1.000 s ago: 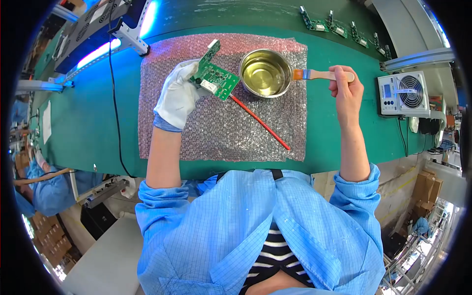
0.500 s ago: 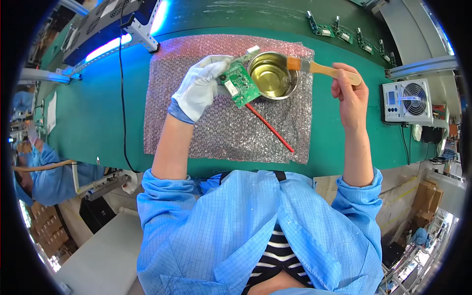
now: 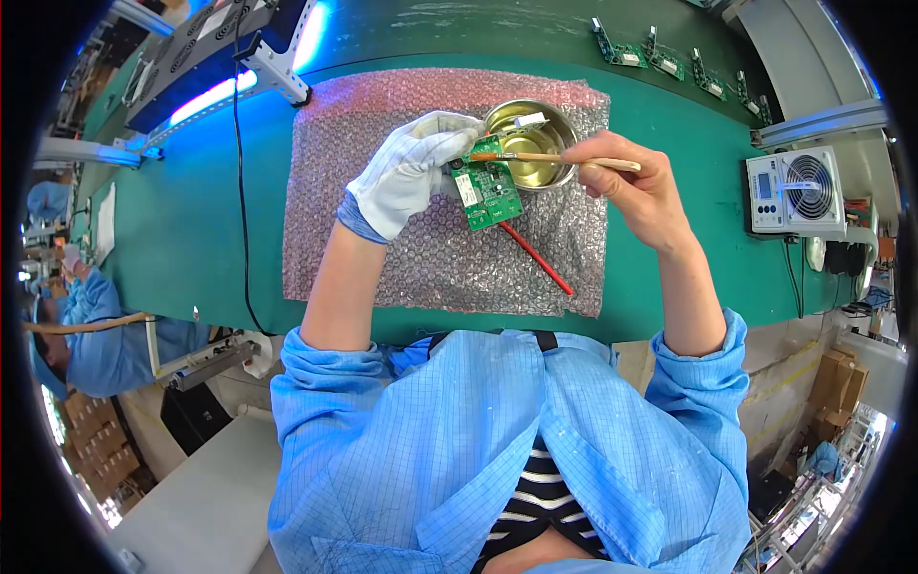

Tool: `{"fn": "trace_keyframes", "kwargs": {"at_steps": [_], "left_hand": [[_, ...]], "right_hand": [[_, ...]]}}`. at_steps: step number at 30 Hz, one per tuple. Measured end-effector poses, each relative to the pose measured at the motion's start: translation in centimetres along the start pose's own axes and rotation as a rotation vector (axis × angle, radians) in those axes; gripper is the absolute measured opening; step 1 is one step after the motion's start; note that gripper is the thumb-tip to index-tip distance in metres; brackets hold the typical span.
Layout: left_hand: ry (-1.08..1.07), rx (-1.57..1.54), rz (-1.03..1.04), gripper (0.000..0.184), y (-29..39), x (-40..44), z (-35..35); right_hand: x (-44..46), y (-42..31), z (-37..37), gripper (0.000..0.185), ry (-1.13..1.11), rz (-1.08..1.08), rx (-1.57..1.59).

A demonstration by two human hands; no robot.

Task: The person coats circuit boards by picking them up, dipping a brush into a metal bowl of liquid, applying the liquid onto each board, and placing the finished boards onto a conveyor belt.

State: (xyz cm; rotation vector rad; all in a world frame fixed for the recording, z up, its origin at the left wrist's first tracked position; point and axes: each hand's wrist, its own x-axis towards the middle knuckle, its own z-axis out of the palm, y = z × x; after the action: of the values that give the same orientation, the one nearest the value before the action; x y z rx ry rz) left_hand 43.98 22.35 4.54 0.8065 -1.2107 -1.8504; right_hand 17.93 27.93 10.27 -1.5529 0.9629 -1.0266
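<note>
My left hand (image 3: pixel 411 172), in a white glove, is closed on the upper left edge of a green circuit board (image 3: pixel 492 199). A white connector (image 3: pixel 530 121) sticks out beyond the board, over the metal bowl. My bare right hand (image 3: pixel 636 182) grips the wooden handle of a paintbrush (image 3: pixel 535 157), turned edge-on. Its bristles lie across the board's upper part and appear to touch it. Behind the board stands the metal bowl (image 3: pixel 571 127) with yellowish liquid in it. A red stick (image 3: pixel 540 260) rests on the bubble wrap, its upper end hidden by the board.
Bubble wrap (image 3: pixel 382 277) covers the middle of the green bench (image 3: pixel 206 239). Several circuit boards (image 3: pixel 666 64) stand at the back right. A small fan unit (image 3: pixel 794 191) sits at the right. A black cable (image 3: pixel 239 191) hangs at the left; another person's blue sleeve (image 3: pixel 96 354) is beyond.
My right hand has moved left and brought the brush from the bowl's rim onto the board, turning it edge-on. The board has shifted slightly right and toward me, and turned a little.
</note>
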Motion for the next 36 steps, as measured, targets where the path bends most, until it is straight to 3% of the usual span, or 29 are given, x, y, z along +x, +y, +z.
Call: {"fn": "trace_keyframes", "kwargs": {"at_steps": [14, 21, 26, 30, 34, 36], "left_hand": [[0.109, -0.052, -0.041, 0.032, 0.4, -0.5, 1.2], [0.162, -0.124, 0.049, 0.034, -0.6, -0.6, -0.1], [0.182, -0.117, 0.079, 0.034, -0.1, -0.4, 0.4], [0.253, -0.083, 0.085, 0.033, 0.2, -0.7, 0.5], [0.256, -0.085, 0.082, 0.032, 0.1, -0.7, 0.4], [0.242, -0.088, 0.086, 0.032, 0.3, -0.7, 0.7]], "right_hand": [[-0.8, 1.6, 2.0, 0.021, 0.206, 0.010, -0.204], [-2.4, 1.1, 2.3, 0.019, 0.125, 0.070, -0.143], [-1.7, 0.7, 3.2, 0.017, 0.293, -0.069, -0.132], [-2.5, 0.9, 2.7, 0.016, 0.152, -0.020, -0.311], [-2.6, -0.2, 2.4, 0.017, 0.153, -0.025, -0.254], [-1.9, -0.4, 3.2, 0.015, 0.252, -0.168, -0.233]]}}
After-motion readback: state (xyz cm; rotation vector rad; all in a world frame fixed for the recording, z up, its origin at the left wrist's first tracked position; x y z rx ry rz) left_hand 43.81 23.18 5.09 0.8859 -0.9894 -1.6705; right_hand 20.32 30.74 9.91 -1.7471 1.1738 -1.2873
